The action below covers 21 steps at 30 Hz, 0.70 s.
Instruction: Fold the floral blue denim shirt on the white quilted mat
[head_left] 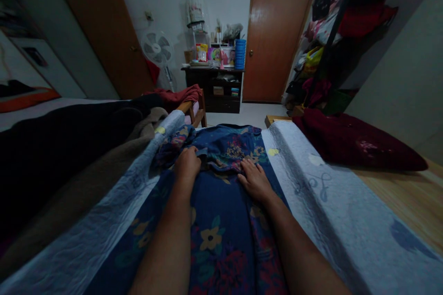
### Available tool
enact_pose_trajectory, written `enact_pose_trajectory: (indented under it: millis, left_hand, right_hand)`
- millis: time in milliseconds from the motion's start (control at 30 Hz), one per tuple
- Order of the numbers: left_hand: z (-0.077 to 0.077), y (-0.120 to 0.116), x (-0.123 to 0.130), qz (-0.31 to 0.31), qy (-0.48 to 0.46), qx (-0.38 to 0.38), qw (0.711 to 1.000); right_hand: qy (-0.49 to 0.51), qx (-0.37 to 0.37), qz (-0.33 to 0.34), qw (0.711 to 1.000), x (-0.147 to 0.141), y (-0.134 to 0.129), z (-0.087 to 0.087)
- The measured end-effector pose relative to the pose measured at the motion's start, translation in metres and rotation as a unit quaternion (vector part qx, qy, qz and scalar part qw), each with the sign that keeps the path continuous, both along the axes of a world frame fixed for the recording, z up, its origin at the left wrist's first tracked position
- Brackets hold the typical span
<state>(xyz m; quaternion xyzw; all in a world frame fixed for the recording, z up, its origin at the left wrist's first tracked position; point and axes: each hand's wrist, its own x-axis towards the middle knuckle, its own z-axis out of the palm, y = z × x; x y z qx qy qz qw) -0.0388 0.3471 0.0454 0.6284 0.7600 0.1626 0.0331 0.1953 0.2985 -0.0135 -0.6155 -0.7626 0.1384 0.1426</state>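
A dark blue floral garment (pixel 221 207) lies lengthwise before me on a pale bed cover (pixel 304 193). Its far part is folded over into a crosswise layer, with a bunched portion at the far left. My left hand (pixel 188 164) is closed on the garment near the left end of that layer, where a small flap of fabric stands up beside the fingers. On the right side of the same layer, my right hand (pixel 255 179) rests palm down with its fingers spread. Both forearms pass over the near part of the cloth and hide some of it.
Dark and brown blankets (pixel 138 133) are heaped on the left. A maroon cushion-like bundle (pixel 360 140) lies at the right, by a wooden board (pixel 408 189). Farther off stand a white fan (pixel 157 48), a dark cabinet (pixel 211 99) and a rack of hanging bags (pixel 332 32).
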Motion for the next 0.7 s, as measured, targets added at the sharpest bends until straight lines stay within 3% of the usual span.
enact_pose_trajectory:
  millis: [133,233,300,367,433,533,633,700]
  left_hand:
    - [0.02,-0.002,0.003,0.014,-0.076,0.065,0.995]
    - [0.033,-0.004,0.005,-0.027,-0.18,0.13,0.975]
    - [0.04,-0.007,0.006,-0.089,-0.278,0.169,0.941]
    - [0.047,-0.013,0.01,-0.169,-0.392,0.171,0.888]
    - [0.055,-0.022,0.017,-0.245,-0.493,0.107,0.828]
    - [0.062,-0.037,0.035,-0.337,-0.562,-0.064,0.753]
    - [0.054,-0.044,0.06,-0.431,-0.518,-0.227,0.703]
    - [0.041,-0.044,0.077,-0.478,-0.454,-0.297,0.691]
  right_hand:
    - [0.021,-0.003,-0.003,1.0,0.001,-0.001,0.003]
    - [0.083,0.016,-0.001,0.996,0.002,0.0,0.005]
    - [0.148,0.039,0.0,0.988,0.003,0.002,0.005]
    - [0.222,0.058,-0.021,0.973,0.005,0.004,0.005]
    - [0.295,0.068,-0.065,0.951,0.008,0.006,0.004]
    - [0.391,0.065,-0.118,0.911,0.015,0.008,0.005]
    - [0.461,0.056,-0.134,0.875,0.024,0.011,0.006]
    - [0.498,0.05,-0.135,0.855,0.03,0.014,0.005]
